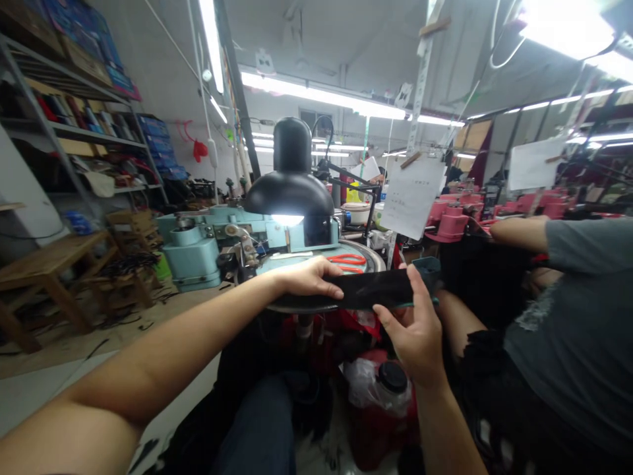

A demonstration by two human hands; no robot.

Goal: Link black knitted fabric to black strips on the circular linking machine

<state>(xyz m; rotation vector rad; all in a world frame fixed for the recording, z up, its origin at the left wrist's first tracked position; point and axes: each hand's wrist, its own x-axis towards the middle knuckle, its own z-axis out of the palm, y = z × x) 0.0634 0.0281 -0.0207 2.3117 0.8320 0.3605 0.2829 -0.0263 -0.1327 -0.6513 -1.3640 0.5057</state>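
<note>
Between my two hands a flat, dark black piece is stretched out sideways; whether it is leather or cloth I cannot tell. My left hand pinches its left end, thumb on top and the other fingers mostly hidden. At the right end, my right hand grips it between thumb and fingers. Just behind lies a pair of scissors with orange handles on the round-edged work table. A black lamp shines down on the pale green sewing machine.
To the right sits a co-worker in a grey shirt, close to my right arm. Below the table a red container with a black cap stands by my legs. A wooden bench is at left. A paper sheet hangs beyond the table.
</note>
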